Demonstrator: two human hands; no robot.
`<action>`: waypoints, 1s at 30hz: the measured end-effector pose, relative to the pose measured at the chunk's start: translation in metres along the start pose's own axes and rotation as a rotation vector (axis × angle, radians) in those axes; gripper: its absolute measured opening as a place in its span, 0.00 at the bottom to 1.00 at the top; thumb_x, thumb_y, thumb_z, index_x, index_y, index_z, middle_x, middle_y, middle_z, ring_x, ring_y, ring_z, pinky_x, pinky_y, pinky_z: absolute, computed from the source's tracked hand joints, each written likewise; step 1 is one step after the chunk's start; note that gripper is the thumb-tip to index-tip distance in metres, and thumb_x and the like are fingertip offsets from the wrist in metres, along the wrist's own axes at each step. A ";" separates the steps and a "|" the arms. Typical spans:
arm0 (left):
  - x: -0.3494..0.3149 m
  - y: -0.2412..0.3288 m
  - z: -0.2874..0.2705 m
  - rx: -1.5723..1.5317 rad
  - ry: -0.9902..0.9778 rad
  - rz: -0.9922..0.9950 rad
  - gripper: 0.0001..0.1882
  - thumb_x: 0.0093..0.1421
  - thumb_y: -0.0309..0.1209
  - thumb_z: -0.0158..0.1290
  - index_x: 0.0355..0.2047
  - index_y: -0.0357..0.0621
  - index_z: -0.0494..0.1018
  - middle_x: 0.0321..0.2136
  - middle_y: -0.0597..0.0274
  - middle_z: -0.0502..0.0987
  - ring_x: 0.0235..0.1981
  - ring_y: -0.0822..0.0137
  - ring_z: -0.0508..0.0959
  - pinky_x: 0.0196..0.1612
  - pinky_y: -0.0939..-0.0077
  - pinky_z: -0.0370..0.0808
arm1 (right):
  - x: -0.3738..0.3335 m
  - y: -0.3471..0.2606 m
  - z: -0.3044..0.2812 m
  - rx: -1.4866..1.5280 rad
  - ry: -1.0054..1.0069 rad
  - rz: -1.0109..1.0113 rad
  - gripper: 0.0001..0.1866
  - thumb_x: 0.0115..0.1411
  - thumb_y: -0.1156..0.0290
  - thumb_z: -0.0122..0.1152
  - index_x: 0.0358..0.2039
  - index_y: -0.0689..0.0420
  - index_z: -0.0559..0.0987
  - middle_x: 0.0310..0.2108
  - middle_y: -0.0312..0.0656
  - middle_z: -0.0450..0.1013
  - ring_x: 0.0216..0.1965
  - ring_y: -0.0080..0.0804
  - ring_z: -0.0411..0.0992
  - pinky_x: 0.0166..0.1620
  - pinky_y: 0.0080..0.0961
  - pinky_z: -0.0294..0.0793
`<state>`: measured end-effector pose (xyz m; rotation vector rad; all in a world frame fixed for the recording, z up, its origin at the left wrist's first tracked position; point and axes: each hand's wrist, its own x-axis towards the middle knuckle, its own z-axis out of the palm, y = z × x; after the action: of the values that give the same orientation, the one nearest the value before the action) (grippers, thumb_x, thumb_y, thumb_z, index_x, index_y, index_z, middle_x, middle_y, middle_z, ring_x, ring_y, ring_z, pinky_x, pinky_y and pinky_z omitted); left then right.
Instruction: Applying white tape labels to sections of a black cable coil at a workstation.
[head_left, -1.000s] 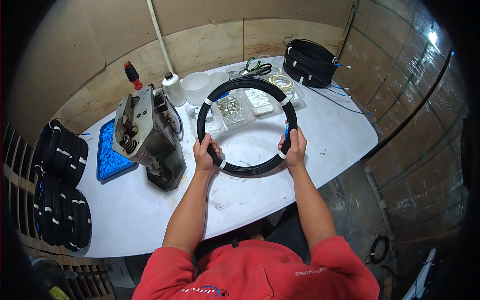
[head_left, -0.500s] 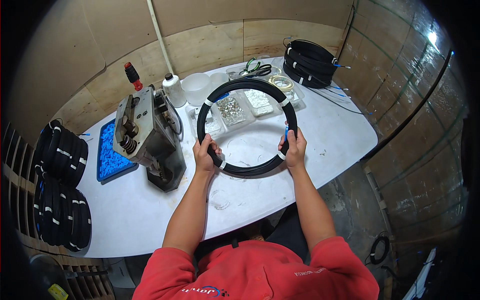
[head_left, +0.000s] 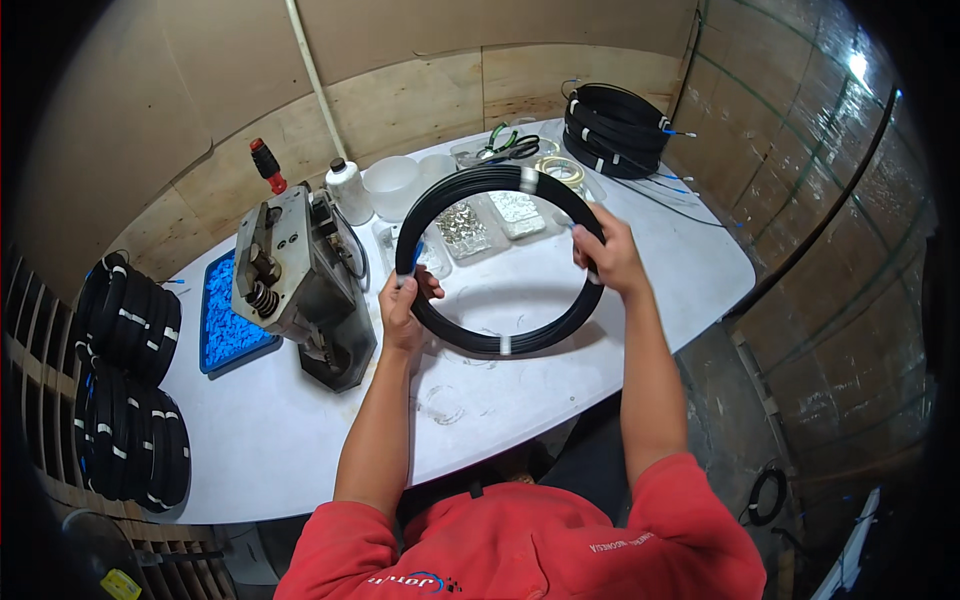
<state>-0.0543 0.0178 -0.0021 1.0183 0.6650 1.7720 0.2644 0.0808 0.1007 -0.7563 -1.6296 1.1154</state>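
Note:
A coil of black cable (head_left: 470, 181), bound with white tape bands, is held up over the white table between my hands. My left hand (head_left: 402, 308) grips its left side, thumb on a white band. On the right side, higher up, my right hand (head_left: 612, 252) has its fingers closed round the coil. A small blue piece shows inside the ring near my left hand. Through the ring I see clear bins, one with small metal parts (head_left: 462, 230) and another with whitish pieces (head_left: 517, 214).
Left on the table stand a metal press (head_left: 300, 270) and a blue tray (head_left: 208, 358) of small blue pieces. Behind are a white bottle (head_left: 346, 190), a bowl (head_left: 392, 186) and scissors (head_left: 515, 148). More cable coils lie back right (head_left: 600, 140) and at the left edge (head_left: 130, 320).
The coil has turned in my hands, its white bands shifting round clockwise. My right hand has moved up along the right side; my left hand stays low on the left.

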 end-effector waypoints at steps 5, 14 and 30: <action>0.001 0.016 0.008 0.080 -0.098 0.046 0.26 0.62 0.44 0.62 0.49 0.34 0.71 0.32 0.57 0.78 0.33 0.66 0.79 0.40 0.71 0.78 | 0.048 -0.084 0.009 -0.392 -0.360 -0.086 0.26 0.59 0.59 0.71 0.56 0.56 0.80 0.30 0.34 0.79 0.26 0.18 0.71 0.31 0.21 0.72; -0.001 0.020 0.025 0.123 0.048 -0.097 0.10 0.62 0.25 0.59 0.41 0.39 0.70 0.22 0.67 0.69 0.16 0.76 0.65 0.22 0.74 0.71 | 0.032 -0.049 -0.005 -0.223 -0.256 0.095 0.27 0.68 0.51 0.60 0.60 0.54 0.76 0.30 0.37 0.77 0.27 0.22 0.75 0.29 0.21 0.74; 0.002 0.004 0.005 0.140 0.177 -0.213 0.10 0.63 0.27 0.58 0.42 0.39 0.70 0.20 0.70 0.66 0.16 0.77 0.65 0.22 0.75 0.71 | -0.055 0.063 0.043 0.336 0.352 0.134 0.17 0.75 0.55 0.49 0.44 0.58 0.69 0.23 0.33 0.64 0.17 0.21 0.66 0.22 0.21 0.70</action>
<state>-0.0519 0.0185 0.0047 0.8533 0.9829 1.6579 0.2389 0.0439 0.0179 -0.7942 -1.0770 1.2328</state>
